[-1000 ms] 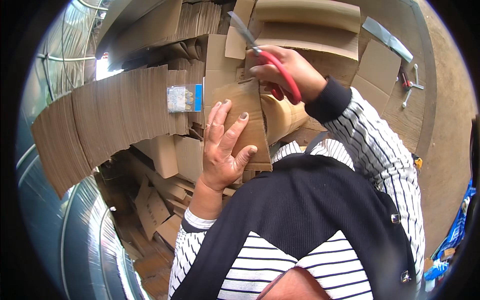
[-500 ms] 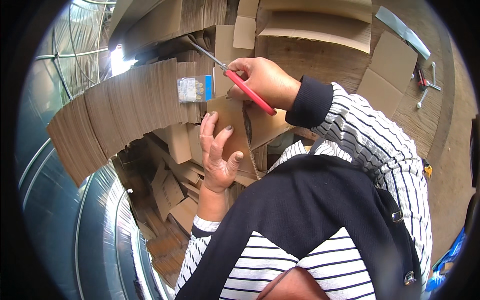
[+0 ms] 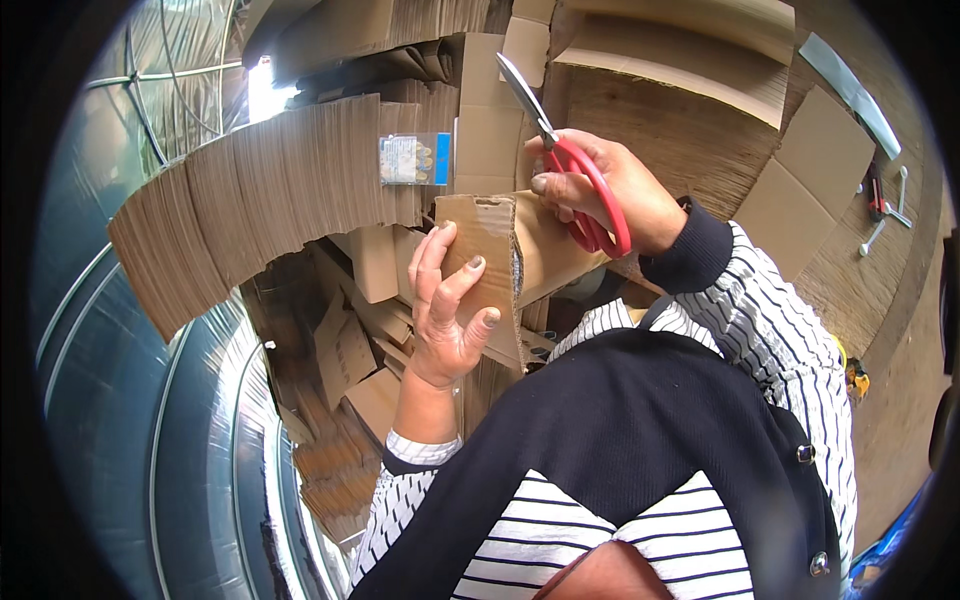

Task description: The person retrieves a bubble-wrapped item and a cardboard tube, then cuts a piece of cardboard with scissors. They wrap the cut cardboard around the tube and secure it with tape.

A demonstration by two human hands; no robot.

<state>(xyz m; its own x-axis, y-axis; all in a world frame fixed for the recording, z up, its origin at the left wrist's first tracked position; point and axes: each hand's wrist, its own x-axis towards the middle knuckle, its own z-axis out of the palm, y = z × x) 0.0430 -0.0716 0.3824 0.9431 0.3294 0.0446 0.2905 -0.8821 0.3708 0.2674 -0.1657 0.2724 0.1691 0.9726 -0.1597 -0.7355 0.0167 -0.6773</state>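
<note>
I watch remotely: card [image 3: 483, 255] at frame centre, left hand [image 3: 440, 338] against it, fingers spread. Right hand [image 3: 640, 200], at card's two o'clock, curls its fingers round scissors [image 3: 549, 138], tips toward eleven. Light left pressure could let card slip; a low swing could nick left fingertips.

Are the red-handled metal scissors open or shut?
Shut, it appears: the red-handled metal scissors, held in the right hand, show silver blades lying together up to a single tip, with no gap visible.
</note>
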